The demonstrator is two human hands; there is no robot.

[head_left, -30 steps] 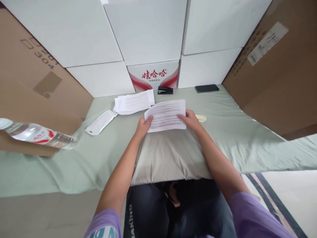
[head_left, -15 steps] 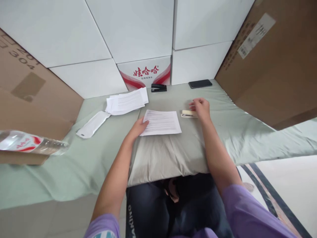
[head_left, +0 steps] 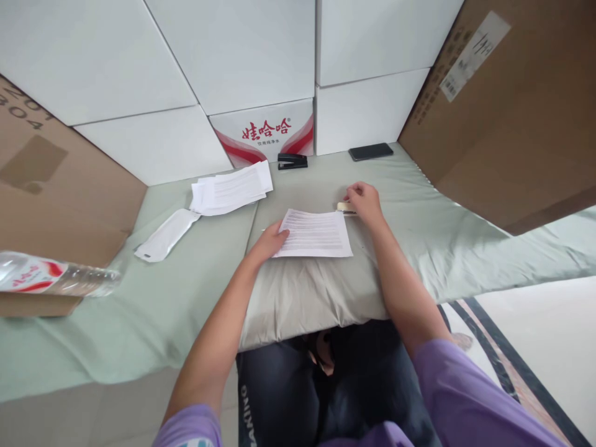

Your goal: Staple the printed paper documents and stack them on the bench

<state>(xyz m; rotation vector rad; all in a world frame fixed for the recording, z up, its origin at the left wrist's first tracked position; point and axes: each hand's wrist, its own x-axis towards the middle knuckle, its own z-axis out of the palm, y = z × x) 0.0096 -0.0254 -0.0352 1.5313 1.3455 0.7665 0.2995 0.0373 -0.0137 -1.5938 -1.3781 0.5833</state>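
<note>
A printed sheet of paper (head_left: 316, 234) lies flat on the grey pillow (head_left: 307, 292) in front of me. My left hand (head_left: 270, 239) rests with its fingers on the sheet's left edge. My right hand (head_left: 363, 202) is closed over a small cream-coloured stapler (head_left: 343, 207) at the sheet's upper right corner; most of the stapler is hidden under the fingers.
A loose pile of printed sheets (head_left: 230, 189) and a white pouch (head_left: 162, 234) lie to the left. A black stapler (head_left: 292, 161) and a dark phone (head_left: 371, 151) sit near the white boxes (head_left: 261, 56). A water bottle (head_left: 51, 276) lies far left, brown cartons (head_left: 512, 118) either side.
I laid the sheet down on the pillow. My right hand let go of it, reached right to the cream stapler, then brought it to the sheet's upper right corner.
</note>
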